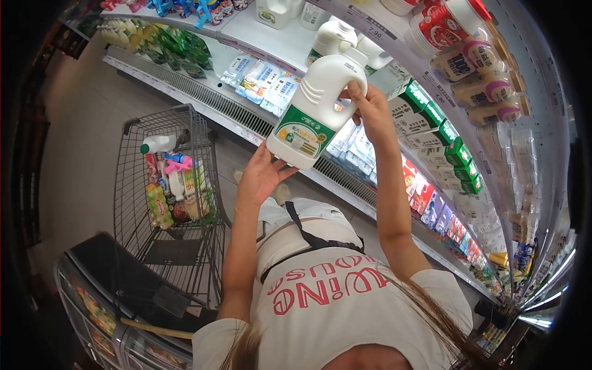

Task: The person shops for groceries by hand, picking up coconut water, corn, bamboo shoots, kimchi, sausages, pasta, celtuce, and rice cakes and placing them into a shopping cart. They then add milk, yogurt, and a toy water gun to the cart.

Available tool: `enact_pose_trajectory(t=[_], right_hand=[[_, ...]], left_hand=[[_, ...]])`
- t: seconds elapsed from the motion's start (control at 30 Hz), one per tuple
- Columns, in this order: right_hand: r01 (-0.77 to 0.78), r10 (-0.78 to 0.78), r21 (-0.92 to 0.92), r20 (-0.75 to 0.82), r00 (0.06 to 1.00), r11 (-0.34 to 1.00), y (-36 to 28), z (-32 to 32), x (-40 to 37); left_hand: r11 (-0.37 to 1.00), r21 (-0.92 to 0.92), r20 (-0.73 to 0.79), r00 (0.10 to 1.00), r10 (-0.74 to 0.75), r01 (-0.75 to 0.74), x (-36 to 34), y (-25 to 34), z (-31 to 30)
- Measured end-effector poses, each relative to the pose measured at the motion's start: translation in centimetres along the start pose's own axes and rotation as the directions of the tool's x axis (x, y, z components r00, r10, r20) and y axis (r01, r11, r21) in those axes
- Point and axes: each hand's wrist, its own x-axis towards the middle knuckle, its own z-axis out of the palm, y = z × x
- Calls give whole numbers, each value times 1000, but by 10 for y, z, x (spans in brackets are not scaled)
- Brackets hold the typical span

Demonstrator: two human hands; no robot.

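A white plastic milk jug [311, 114] with a green and white label is held up in front of the dairy shelves, tilted, its cap end away from me. My right hand [370, 110] is closed around the jug's handle, thumb on top. Under the base, my left hand [264, 176] supports the jug with its fingers against the bottom edge. Similar white jugs [333, 38] stand on the shelf just behind it.
To the left stands a grey wire shopping cart [126, 185] holding a white bottle with a green cap [159, 144] and several packaged goods. Bagged products [262, 80] line the lower shelf. Green cartons [447, 132] and bottles [472, 61] fill shelves at right. A dark freezer case [117, 265] sits at lower left.
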Motion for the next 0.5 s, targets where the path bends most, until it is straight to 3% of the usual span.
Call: enact_pose_trajectory(t=[0.17, 0.4, 0.5], right_hand=[[-190, 168, 45, 297, 940, 981, 7, 73, 26], [-257, 239, -36, 509, 827, 966, 8, 183, 63], [-199, 171, -9, 552, 816, 980, 12, 238, 76]], left_hand=[[979, -12, -149, 968, 202, -206, -68, 19, 2], [909, -68, -298, 878, 375, -412, -108, 55, -29], [869, -116, -386, 828, 406, -480, -110, 76, -64]])
